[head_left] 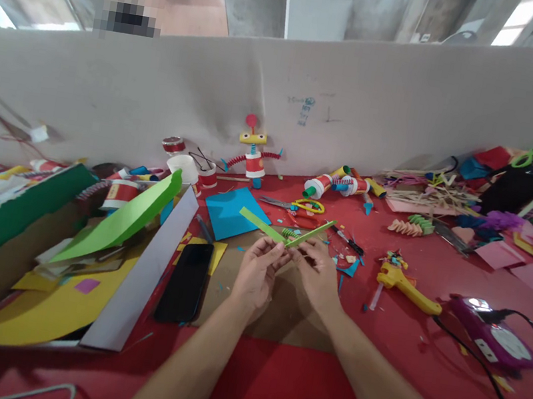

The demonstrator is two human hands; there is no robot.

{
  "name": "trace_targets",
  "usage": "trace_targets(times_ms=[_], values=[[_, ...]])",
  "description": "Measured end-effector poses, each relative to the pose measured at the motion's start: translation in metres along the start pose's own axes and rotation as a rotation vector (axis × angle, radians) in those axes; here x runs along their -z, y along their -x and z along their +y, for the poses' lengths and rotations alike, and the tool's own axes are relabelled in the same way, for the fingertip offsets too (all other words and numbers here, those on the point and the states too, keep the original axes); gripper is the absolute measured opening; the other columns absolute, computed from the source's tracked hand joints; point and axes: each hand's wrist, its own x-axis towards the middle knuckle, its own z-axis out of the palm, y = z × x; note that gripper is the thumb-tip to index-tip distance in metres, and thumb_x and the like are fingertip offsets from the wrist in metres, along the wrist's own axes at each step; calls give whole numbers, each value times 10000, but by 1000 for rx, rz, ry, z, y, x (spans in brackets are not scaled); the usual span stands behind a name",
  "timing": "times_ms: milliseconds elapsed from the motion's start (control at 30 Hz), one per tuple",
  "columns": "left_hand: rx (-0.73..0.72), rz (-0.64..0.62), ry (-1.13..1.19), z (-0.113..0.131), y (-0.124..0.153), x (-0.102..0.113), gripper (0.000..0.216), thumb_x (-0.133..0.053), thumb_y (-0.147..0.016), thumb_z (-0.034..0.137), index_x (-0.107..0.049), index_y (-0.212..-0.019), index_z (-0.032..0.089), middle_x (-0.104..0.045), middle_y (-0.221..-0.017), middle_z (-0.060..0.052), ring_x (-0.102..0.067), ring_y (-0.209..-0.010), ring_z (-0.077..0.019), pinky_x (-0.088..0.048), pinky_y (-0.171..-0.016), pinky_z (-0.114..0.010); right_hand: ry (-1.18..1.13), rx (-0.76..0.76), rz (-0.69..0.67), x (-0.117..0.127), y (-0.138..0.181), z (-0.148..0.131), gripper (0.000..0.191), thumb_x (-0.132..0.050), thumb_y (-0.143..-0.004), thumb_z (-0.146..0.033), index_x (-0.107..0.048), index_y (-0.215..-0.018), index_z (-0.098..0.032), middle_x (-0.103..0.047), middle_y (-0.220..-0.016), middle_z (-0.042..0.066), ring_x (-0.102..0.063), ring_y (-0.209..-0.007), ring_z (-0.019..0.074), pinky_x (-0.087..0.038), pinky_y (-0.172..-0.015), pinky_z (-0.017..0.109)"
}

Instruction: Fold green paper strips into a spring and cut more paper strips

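Two light green paper strips (262, 224) spread out in a V above the brown board, meeting at my fingertips. My left hand (258, 269) pinches them near the point where they cross. From the other side, my right hand (314, 271) is closed on the strips too, its fingers close to the left ones. A small folded green piece shows just behind the crossing; how it joins the strips I cannot tell. Beneath my hands lies the brown cardboard (226, 291), dotted with paper scraps.
Left of the board are a black phone (185, 281) and a box (122, 298) of coloured paper. Behind lie a blue sheet (234, 211), yellow-handled scissors (308, 206) and a paper-cup robot figure (254, 160). A yellow glue gun (409, 289) and purple power socket (498, 334) sit to the right.
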Motion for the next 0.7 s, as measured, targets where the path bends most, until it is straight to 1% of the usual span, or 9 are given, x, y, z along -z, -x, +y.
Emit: trace_targets(times_ms=[133,200,300,433,600,700], values=[[-51,81,-145,0,-1,1,175,-735,-596,217,-586,-651,145,-598,-628,26,-563,-610,-74,-448,-703,-224,-37,-84,-50,0,-1,5,180,-595,-756,-345,-693,-864,-239,-661,-869,30,-582,-798,189,-465,-707,313],[-53,89,-161,-1,-2,2,171,-738,-586,215,-591,-632,140,-600,-614,24,-561,-604,-76,-445,-696,-223,-71,-141,-65,-2,0,7,214,-602,-748,-356,-691,-894,-226,-681,-873,35,-601,-788,195,-471,-715,321],[-11,78,-124,-2,-3,3,175,-749,-557,198,-598,-623,139,-611,-623,18,-568,-613,-86,-449,-713,-239,-108,-197,-75,-3,1,10,238,-614,-733,-361,-692,-893,-203,-694,-869,46,-619,-777,197,-480,-707,317],[19,49,-60,-5,-4,6,176,-754,-551,190,-595,-606,141,-603,-618,19,-566,-617,-89,-447,-735,-249,-138,-223,-56,-4,1,9,224,-634,-706,-350,-700,-845,-188,-701,-825,45,-626,-736,191,-487,-686,310],[54,-27,-27,-8,-5,7,166,-741,-596,197,-646,-723,152,-636,-721,-1,-582,-683,-94,-441,-733,-231,-198,-248,-40,-3,0,11,216,-621,-712,-345,-693,-853,-197,-696,-816,36,-618,-745,187,-488,-720,331],[113,-21,-47,-9,-4,5,177,-753,-588,213,-661,-718,136,-647,-719,-14,-586,-676,-90,-438,-731,-219,-234,-243,-23,-5,1,13,205,-624,-710,-326,-675,-860,-197,-683,-828,32,-607,-767,179,-478,-735,325]])
